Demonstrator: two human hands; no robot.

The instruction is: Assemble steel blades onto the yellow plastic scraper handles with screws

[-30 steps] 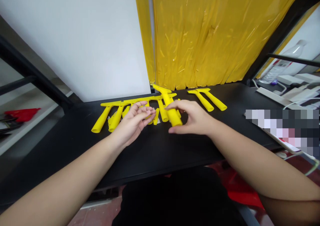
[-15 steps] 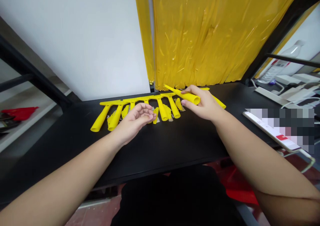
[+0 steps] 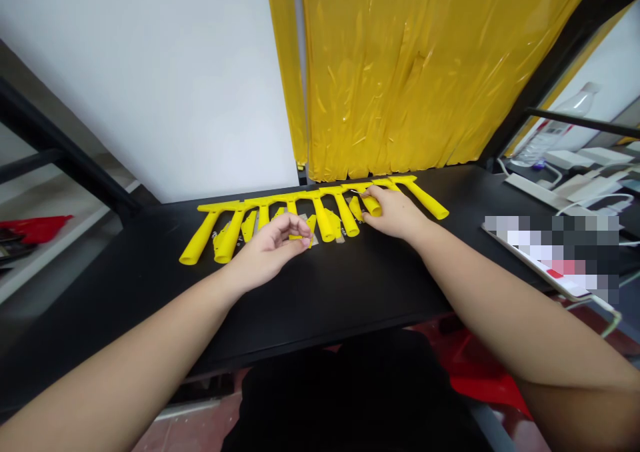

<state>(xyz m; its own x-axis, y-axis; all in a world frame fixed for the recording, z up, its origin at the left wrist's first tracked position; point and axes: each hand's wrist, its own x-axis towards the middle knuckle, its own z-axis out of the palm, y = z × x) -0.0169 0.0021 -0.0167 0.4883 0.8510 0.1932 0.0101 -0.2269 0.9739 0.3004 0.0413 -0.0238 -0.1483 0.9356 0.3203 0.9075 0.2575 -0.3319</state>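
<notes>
Several yellow T-shaped plastic handles (image 3: 326, 222) lie in a row on the black tabletop (image 3: 340, 285), hollow round ends toward me. My right hand (image 3: 393, 212) is closed round one yellow T-shaped handle (image 3: 371, 205) in the right part of the row, thumb on the near side. Its fingers partly cover that handle. Left of it, my left hand (image 3: 283, 239) hovers before the row with fingers curled and thumb against the fingertips; what they hold, if anything, is hidden. Small yellow plates (image 3: 249, 225) with greyish flat pieces lie between the handles.
A white panel (image 3: 200, 85) and a yellow plastic curtain (image 3: 380, 79) stand behind the row. At the right are a phone or tablet (image 3: 540, 262), white cables and power strips (image 3: 535, 195), and a clear bottle (image 3: 555, 129). A black frame bar (image 3: 95, 185) slants at the left.
My right hand has lowered the yellow handle from above the table into the row, moving slightly left and turning its hollow end toward me. My left hand has barely moved.
</notes>
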